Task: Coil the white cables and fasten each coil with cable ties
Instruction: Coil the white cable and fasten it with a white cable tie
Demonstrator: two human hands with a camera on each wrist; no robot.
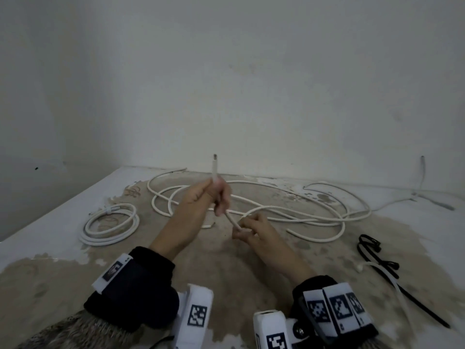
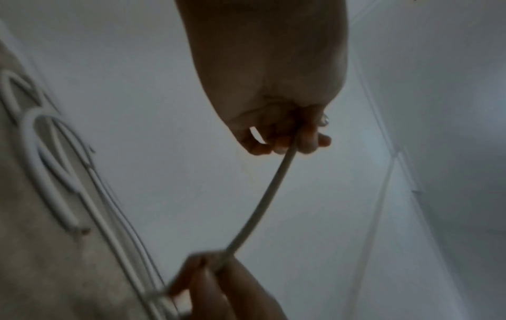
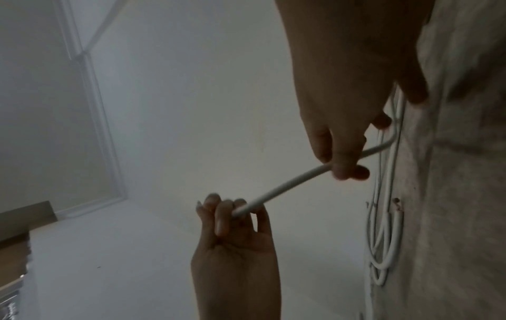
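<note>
Grey wall (image 1: 251, 84) behind a paint-worn floor (image 1: 226, 268).

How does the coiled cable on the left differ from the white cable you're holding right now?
The coiled cable lies in neat stacked rings on the floor; the held cable sprawls behind in loose, crossing loops. The coiled cable has a white tie round it; none shows on the held cable. No hand touches the coiled cable, while the left hand grips the held cable near its upright end and the right hand pinches it lower. Both are white.
</note>
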